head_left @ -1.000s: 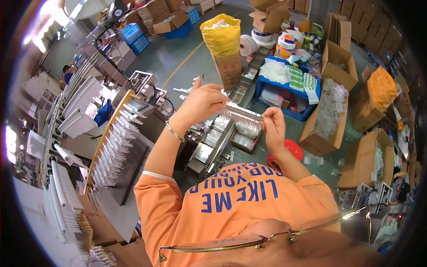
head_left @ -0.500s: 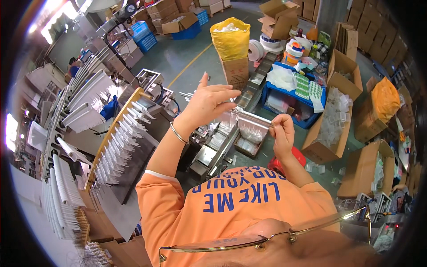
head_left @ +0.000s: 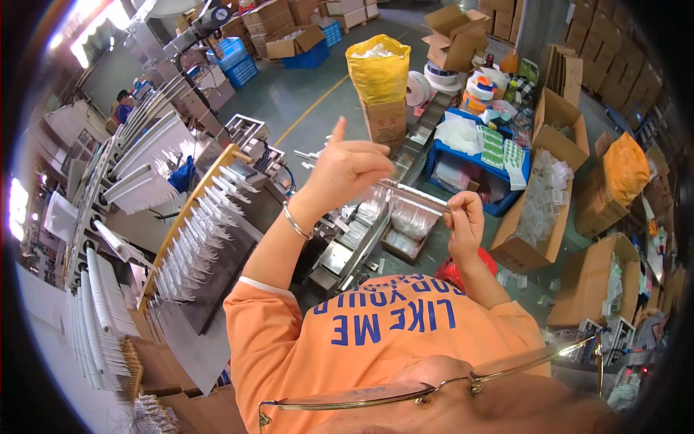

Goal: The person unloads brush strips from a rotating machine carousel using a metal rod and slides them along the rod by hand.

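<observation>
My left hand (head_left: 345, 168) is raised above the packing machine, index finger up, pinching one end of a thin clear plastic packet (head_left: 412, 195). My right hand (head_left: 465, 224) grips the packet's other end, so it stretches between both hands. A metal bracelet sits on my left wrist. Below the hands a conveyor (head_left: 369, 231) carries several clear packets. My orange shirt fills the lower middle.
A slanted rack of white items (head_left: 202, 239) stands at my left. A yellow bag on a cardboard box (head_left: 377, 72), a blue crate (head_left: 481, 163) and open cardboard boxes (head_left: 542, 210) of packets lie ahead and right. Another person (head_left: 124, 105) is far left.
Both hands have risen slightly with the packet still held between them. My left index finger now points up.
</observation>
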